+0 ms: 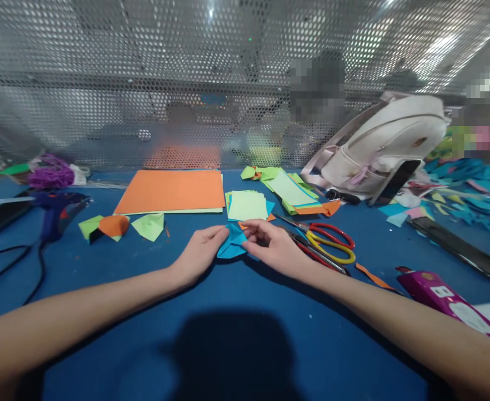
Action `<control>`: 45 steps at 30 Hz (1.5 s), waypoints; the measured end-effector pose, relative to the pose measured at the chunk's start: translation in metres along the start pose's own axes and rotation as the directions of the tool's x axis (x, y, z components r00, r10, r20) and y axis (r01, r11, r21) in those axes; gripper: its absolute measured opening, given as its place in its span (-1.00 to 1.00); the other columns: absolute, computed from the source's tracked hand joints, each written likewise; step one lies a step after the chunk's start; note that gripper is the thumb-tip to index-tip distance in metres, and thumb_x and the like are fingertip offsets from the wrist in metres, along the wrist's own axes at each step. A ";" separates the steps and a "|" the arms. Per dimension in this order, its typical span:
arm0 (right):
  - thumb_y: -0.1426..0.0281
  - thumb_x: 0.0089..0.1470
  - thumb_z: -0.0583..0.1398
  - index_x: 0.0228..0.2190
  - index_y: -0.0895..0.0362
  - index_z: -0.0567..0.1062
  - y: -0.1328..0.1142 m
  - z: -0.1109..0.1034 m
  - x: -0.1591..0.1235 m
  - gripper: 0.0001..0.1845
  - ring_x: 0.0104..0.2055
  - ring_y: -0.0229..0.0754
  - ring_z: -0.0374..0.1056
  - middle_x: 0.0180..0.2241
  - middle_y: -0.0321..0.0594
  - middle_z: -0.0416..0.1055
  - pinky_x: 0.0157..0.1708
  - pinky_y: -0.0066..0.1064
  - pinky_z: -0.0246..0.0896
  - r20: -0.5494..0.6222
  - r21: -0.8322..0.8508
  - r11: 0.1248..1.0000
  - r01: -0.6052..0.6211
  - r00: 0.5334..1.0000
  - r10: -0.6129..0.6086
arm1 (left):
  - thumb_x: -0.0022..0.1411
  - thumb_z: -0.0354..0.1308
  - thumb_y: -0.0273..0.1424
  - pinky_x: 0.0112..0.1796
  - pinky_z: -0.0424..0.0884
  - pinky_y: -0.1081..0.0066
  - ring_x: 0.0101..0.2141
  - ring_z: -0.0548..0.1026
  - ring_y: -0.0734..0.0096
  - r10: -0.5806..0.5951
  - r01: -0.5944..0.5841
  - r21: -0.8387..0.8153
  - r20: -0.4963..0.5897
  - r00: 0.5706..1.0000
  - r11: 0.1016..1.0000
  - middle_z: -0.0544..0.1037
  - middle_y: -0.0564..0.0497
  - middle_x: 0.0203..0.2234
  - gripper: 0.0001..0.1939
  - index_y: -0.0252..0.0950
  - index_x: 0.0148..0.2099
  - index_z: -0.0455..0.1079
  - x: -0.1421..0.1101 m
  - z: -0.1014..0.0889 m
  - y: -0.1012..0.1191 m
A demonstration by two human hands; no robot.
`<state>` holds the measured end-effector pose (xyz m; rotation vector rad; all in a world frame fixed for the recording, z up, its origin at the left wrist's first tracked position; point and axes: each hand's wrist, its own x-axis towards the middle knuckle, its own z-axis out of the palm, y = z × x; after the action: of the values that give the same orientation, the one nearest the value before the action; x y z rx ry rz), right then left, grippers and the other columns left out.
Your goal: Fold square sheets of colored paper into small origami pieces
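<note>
A small piece of folded blue paper (pixel 232 245) is between my two hands, just above the blue table. My left hand (pixel 200 249) pinches its left side with thumb and fingers. On the other side, my right hand (pixel 276 248) grips the right edge, thumb low and fingers curled above. Creases and pointed flaps show on the paper. Right behind it lies a stack of pale green paper squares (pixel 247 206), with blue and orange corners sticking out. Folded green and orange paper pieces (pixel 114 227) and a folded light green piece (pixel 148 226) rest to the left.
Scissors with red and yellow handles (pixel 332 245) lie beside my right forearm. Orange sheets (pixel 173 191) are stacked at the back. A blue glue gun (pixel 52 214) with its cord stands left. At right are a white backpack (pixel 387 145), a black phone (pixel 457 245) and a magenta box (pixel 441 295).
</note>
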<state>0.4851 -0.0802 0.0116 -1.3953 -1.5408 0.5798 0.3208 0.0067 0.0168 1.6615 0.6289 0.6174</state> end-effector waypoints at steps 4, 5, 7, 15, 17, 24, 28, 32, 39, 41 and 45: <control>0.47 0.02 0.15 -0.05 0.15 0.31 0.008 0.002 -0.004 -0.60 -0.33 -0.25 0.36 -0.20 -0.12 0.42 -0.25 -0.32 0.36 0.066 -0.197 0.954 0.227 0.974 -0.218 | 0.20 0.03 -0.21 -0.18 0.31 0.38 -0.24 0.43 0.30 0.001 -0.001 0.011 0.029 1.000 1.000 0.55 0.04 -0.36 -0.70 -0.28 -0.24 0.50 0.002 -0.001 -0.003; 0.47 0.03 0.14 -0.04 0.13 0.30 0.009 0.003 -0.006 -0.60 -0.28 -0.23 0.37 -0.16 -0.11 0.41 -0.22 -0.30 0.36 0.089 -0.247 0.925 0.289 0.957 -0.275 | 0.20 0.03 -0.21 -0.16 0.31 0.37 -0.23 0.43 0.29 -0.005 0.004 0.021 0.033 0.999 1.000 0.56 0.04 -0.35 -0.69 -0.28 -0.22 0.50 0.003 -0.001 -0.003; 0.48 0.06 0.12 -0.05 0.12 0.31 0.012 0.003 -0.008 -0.63 -0.17 -0.17 0.37 -0.13 -0.08 0.41 -0.17 -0.26 0.36 0.111 -0.319 0.871 0.372 0.928 -0.356 | 0.19 0.03 -0.21 -0.16 0.31 0.35 -0.23 0.43 0.28 -0.021 0.020 0.031 0.033 0.999 0.999 0.56 0.02 -0.33 -0.69 -0.28 -0.21 0.51 0.003 -0.002 -0.005; 0.49 0.14 0.07 -0.18 0.16 0.44 0.013 0.007 -0.009 -0.78 -0.17 -0.15 0.43 -0.22 -0.09 0.50 -0.13 -0.28 0.37 0.002 -0.355 0.879 0.318 0.941 -0.339 | 0.15 0.09 -0.19 -0.28 0.35 0.38 -0.35 0.42 0.37 -0.117 0.128 -0.125 0.090 0.989 0.984 0.55 0.02 -0.36 -0.67 -0.28 -0.16 0.51 0.005 -0.003 -0.012; 0.49 0.15 0.05 -0.18 0.17 0.45 0.012 0.008 -0.010 -0.77 -0.17 -0.15 0.44 -0.22 -0.08 0.51 -0.13 -0.28 0.37 -0.012 -0.362 0.883 0.297 0.946 -0.323 | 0.14 0.11 -0.21 -0.26 0.36 0.37 -0.35 0.43 0.37 -0.130 0.144 -0.168 0.094 0.987 0.975 0.56 0.02 -0.35 -0.68 -0.28 -0.16 0.51 0.004 -0.002 -0.012; 0.51 0.09 0.03 -0.05 0.15 0.36 0.014 0.015 -0.016 -0.64 -0.11 -0.12 0.42 -0.11 -0.05 0.45 -0.10 -0.22 0.37 -0.070 -0.378 0.896 0.234 0.958 -0.280 | 0.16 0.08 -0.24 -0.17 0.37 0.32 -0.27 0.47 0.32 -0.070 0.078 -0.084 0.093 0.993 0.993 0.58 0.00 -0.25 -0.68 -0.25 -0.10 0.49 -0.002 0.000 -0.009; 0.53 0.04 0.05 0.00 0.17 0.29 0.011 0.018 -0.017 -0.57 -0.12 -0.11 0.41 -0.09 -0.01 0.42 -0.13 -0.23 0.36 -0.098 -0.325 0.928 0.179 0.970 -0.222 | 0.19 0.04 -0.28 -0.13 0.33 0.38 -0.18 0.45 0.30 0.024 -0.031 0.146 0.051 0.998 0.989 0.58 0.03 -0.23 -0.71 -0.23 -0.11 0.48 -0.005 -0.001 -0.004; 0.46 0.09 0.05 -0.03 0.17 0.30 0.005 0.019 -0.017 -0.63 -0.23 -0.17 0.42 -0.15 -0.06 0.45 -0.21 -0.29 0.36 -0.145 -0.215 0.976 0.031 0.987 -0.063 | 0.21 0.01 -0.30 -0.16 0.33 0.41 -0.21 0.45 0.33 0.059 -0.071 0.217 0.064 0.996 0.974 0.55 0.04 -0.25 -0.72 -0.25 -0.10 0.44 -0.008 0.000 -0.002; 0.35 0.16 0.04 -0.20 0.14 0.40 -0.001 0.019 -0.017 -0.78 -0.19 -0.19 0.39 -0.22 -0.16 0.47 -0.18 -0.34 0.31 -0.204 -0.119 0.991 -0.059 0.978 0.034 | 0.22 -0.01 -0.29 -0.25 0.31 0.42 -0.31 0.41 0.37 0.051 -0.068 0.270 0.072 0.996 0.961 0.51 0.05 -0.34 -0.73 -0.28 -0.12 0.40 -0.011 0.001 -0.003; 0.38 0.15 0.03 -0.21 0.13 0.40 -0.001 0.019 -0.017 -0.80 -0.19 -0.20 0.40 -0.23 -0.18 0.47 -0.18 -0.34 0.31 -0.204 -0.118 0.991 -0.063 0.978 0.038 | 0.22 -0.01 -0.30 -0.26 0.31 0.41 -0.32 0.41 0.37 0.056 -0.074 0.275 0.070 0.996 0.959 0.51 0.05 -0.35 -0.74 -0.28 -0.13 0.41 -0.011 0.001 -0.004; 0.46 0.08 0.05 -0.20 0.14 0.39 -0.001 0.021 -0.018 -0.78 -0.26 -0.22 0.39 -0.25 -0.18 0.46 -0.21 -0.35 0.32 -0.188 -0.080 0.996 -0.044 0.982 0.028 | 0.22 -0.02 -0.31 -0.27 0.31 0.42 -0.33 0.41 0.38 0.073 -0.086 0.269 0.056 0.996 0.959 0.51 0.05 -0.36 -0.76 -0.28 -0.17 0.41 -0.011 0.000 -0.005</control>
<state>0.4651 -0.0920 -0.0029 -1.4999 -1.4050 0.3969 0.3127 0.0002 0.0114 1.9598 0.6376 0.5673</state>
